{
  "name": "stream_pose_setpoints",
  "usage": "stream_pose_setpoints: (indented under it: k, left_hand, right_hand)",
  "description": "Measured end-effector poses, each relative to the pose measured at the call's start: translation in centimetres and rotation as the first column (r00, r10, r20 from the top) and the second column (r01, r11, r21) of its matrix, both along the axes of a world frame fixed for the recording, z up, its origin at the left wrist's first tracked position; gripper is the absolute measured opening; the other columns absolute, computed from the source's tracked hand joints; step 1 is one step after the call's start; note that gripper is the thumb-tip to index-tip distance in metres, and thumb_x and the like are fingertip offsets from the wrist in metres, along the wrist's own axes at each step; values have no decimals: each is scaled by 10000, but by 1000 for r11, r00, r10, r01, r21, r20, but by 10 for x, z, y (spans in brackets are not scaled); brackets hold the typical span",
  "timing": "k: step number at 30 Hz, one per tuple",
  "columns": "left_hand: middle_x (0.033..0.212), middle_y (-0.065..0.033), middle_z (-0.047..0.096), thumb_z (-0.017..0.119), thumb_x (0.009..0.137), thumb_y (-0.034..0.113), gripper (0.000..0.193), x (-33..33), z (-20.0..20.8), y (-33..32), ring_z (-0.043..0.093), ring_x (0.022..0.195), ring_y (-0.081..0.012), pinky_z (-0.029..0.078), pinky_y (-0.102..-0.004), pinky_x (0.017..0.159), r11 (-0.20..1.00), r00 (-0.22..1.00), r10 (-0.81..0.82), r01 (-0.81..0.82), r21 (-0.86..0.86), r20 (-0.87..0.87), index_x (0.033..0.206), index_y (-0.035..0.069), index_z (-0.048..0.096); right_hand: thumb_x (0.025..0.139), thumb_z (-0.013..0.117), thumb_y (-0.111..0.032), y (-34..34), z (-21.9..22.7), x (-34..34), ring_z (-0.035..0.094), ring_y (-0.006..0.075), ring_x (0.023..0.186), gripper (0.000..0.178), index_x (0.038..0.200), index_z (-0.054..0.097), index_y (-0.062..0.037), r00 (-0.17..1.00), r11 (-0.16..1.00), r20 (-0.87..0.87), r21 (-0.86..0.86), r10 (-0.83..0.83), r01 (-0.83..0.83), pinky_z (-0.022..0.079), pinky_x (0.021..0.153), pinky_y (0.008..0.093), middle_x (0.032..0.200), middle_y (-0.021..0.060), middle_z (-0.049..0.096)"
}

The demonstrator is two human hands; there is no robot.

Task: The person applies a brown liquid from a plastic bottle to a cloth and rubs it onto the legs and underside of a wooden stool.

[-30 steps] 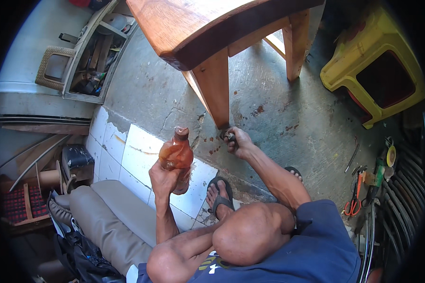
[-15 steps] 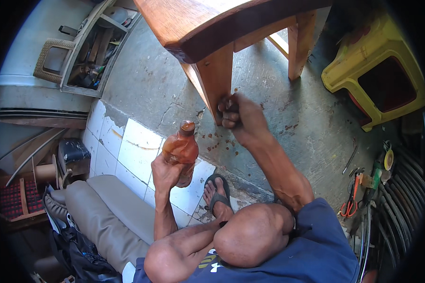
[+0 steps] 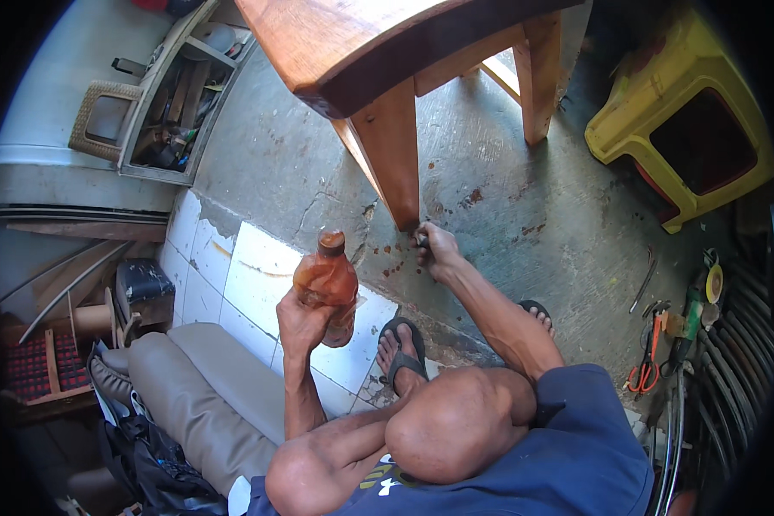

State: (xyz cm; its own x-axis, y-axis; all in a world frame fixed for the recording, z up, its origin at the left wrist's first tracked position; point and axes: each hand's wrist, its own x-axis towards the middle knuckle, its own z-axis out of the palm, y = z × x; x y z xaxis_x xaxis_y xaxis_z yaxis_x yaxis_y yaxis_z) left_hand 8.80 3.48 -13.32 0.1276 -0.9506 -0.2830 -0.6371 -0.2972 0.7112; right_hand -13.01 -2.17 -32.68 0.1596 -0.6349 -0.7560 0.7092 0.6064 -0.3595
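Observation:
My left hand point(image 3: 304, 320) is wrapped round the lower part of a plastic bottle point(image 3: 328, 279), stained reddish brown and held upright with its dark neck on top. Close to the foot of a wooden table leg point(image 3: 391, 159), my right hand point(image 3: 439, 249) is closed, its fingers pinched on something small and dark that I cannot make out. The leg belongs to a varnished wooden table point(image 3: 344, 43) with a dark, curved edge. Brown spots lie on the concrete floor around the foot of the leg.
A yellow plastic stool point(image 3: 615, 142) lies at the right. Beyond my right knee are orange-handled scissors point(image 3: 644, 370), a green angle grinder point(image 3: 695, 305) and black ribbed tubing point(image 3: 731, 353). A grey cushion point(image 3: 206, 378) is at my left, below an open drawer of tools point(image 3: 168, 129).
My right hand has moved down from the side of the table leg to just beside its foot. The bottle stays in my left hand, nearly in place. The view has shifted slightly.

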Motion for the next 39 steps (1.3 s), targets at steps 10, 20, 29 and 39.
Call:
stream_pose_setpoints:
  k: [10,20,29,39]
  left_hand:
    - [1114,-122,735,833,653,-11,658,-3,-5,1,709,1008,-204,551,-336,935,998,1000,-15,14,59,25,1276,-11,620]
    - [1093,-130,749,822,666,9,604,1,5,-3,714,1009,-207,539,-327,936,1000,999,-7,6,-20,-36,1248,7,661]
    - [1123,-129,726,804,660,-52,610,4,-13,0,701,1028,-224,539,-341,945,998,994,29,-22,61,-103,1244,-19,631]
    - [1107,-145,726,811,662,-53,598,-13,-21,-7,708,1012,-245,554,-378,938,995,993,-53,61,80,-107,1227,-45,614]
  right_hand:
    - [957,557,-225,-14,77,-16,457,69,491,196,802,600,-113,987,976,-146,-217,-65,33,341,422,259,658,30,607]
    - [909,567,-208,-32,87,-82,532,74,535,182,912,659,-51,725,926,-670,-355,-159,-125,395,448,260,709,49,646]
    - [868,511,-105,-34,-52,-18,605,177,539,141,898,633,-41,730,820,-593,-192,341,-539,506,513,350,692,69,638]
    - [873,559,-265,-27,17,-21,629,204,544,273,831,663,-15,845,894,-535,-365,29,-262,481,497,347,648,97,643]
